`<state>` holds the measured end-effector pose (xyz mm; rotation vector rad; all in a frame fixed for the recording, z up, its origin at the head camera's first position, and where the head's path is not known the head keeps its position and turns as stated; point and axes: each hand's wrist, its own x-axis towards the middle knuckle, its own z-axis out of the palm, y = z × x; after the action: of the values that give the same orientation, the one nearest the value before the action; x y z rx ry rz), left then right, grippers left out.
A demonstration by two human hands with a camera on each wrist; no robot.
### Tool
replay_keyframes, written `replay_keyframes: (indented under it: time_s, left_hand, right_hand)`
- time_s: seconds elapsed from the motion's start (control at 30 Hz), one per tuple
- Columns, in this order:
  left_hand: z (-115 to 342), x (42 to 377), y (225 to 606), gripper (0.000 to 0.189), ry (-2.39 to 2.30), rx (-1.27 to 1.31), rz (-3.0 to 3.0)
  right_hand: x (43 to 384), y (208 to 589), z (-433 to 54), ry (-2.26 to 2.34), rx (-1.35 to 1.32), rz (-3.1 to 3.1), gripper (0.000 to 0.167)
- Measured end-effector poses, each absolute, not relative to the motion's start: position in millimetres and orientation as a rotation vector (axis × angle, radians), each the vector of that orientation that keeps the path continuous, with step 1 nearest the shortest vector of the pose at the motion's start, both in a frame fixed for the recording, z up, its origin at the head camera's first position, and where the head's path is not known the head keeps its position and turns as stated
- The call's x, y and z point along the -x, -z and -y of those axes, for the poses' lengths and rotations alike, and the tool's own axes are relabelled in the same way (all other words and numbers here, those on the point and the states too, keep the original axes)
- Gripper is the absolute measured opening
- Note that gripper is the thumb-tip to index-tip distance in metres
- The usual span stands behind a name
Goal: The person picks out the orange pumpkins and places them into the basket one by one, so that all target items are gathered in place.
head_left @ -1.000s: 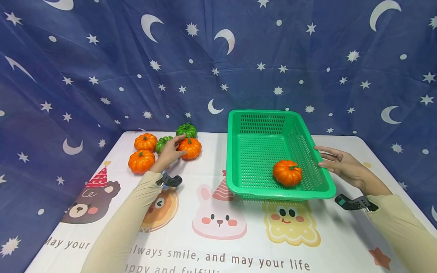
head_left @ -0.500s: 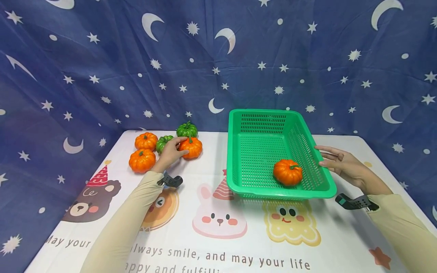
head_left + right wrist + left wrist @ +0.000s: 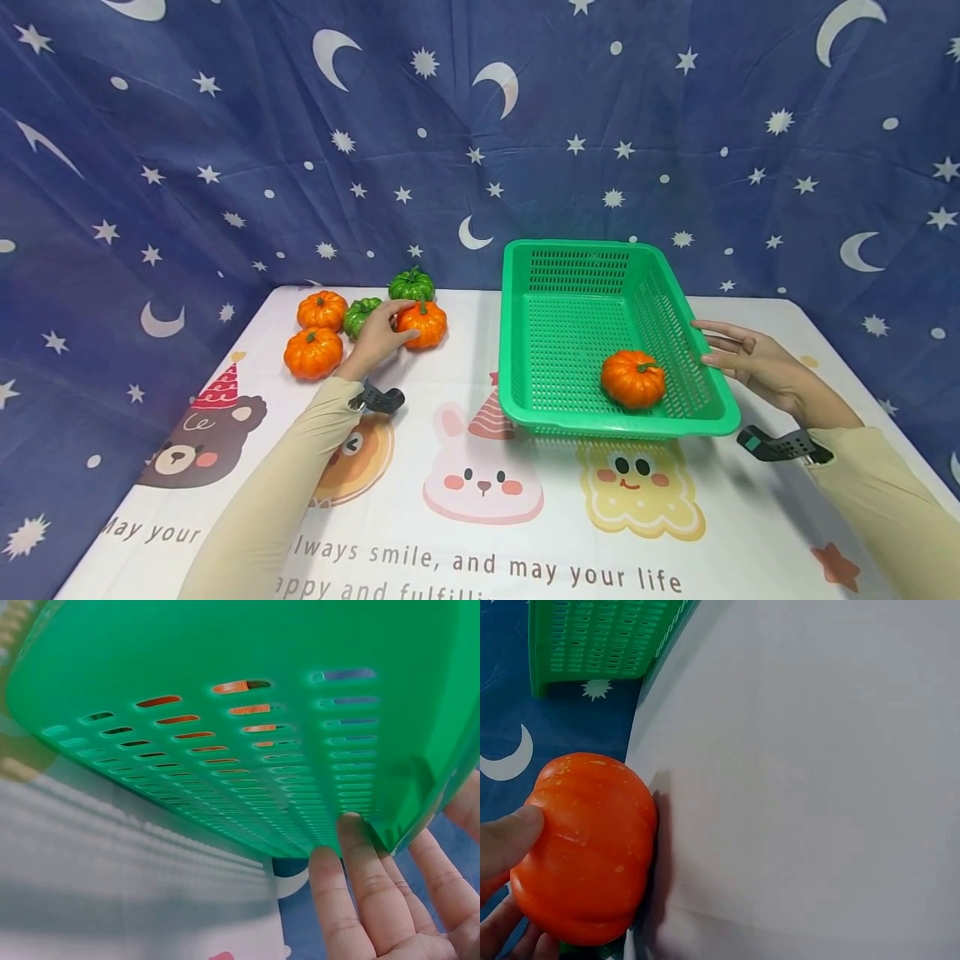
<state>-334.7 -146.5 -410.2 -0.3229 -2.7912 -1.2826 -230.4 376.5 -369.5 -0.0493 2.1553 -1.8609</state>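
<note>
My left hand grips an orange pumpkin by its left side, in the head view. In the left wrist view the thumb presses one face of that pumpkin, and the other fingers lie partly hidden behind it. At the right, my right hand touches the side of a green plastic basket with nearly straight fingers. The right wrist view shows fingertips against the basket's slotted outer wall. A second orange pumpkin lies inside the basket, near its front right corner.
Left of my left hand sit two orange pumpkins. A green pumpkin is beside the hand, and another green pumpkin stands behind it. A blue star-patterned curtain closes off the back of the white printed tablecloth.
The orange pumpkin at my left hand has shifted slightly right, and the left hand has moved with it. My right hand and the basket look the same.
</note>
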Motion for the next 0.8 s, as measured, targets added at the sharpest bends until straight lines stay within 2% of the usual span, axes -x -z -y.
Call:
replay_keyframes:
  time_s: [0.47, 0.8]
  left_hand:
    - [146.8, 335.2, 412.1, 0.058, 1.313, 0.381, 2.741]
    - [146.0, 334.9, 410.9, 0.060, 1.259, 0.417, 2.748]
  right_hand:
    - [230.9, 371.2, -379.6, 1.788, 0.064, -2.203, 0.057]
    - [230.5, 370.5, -378.6, 1.817, 0.066, -2.186, 0.053]
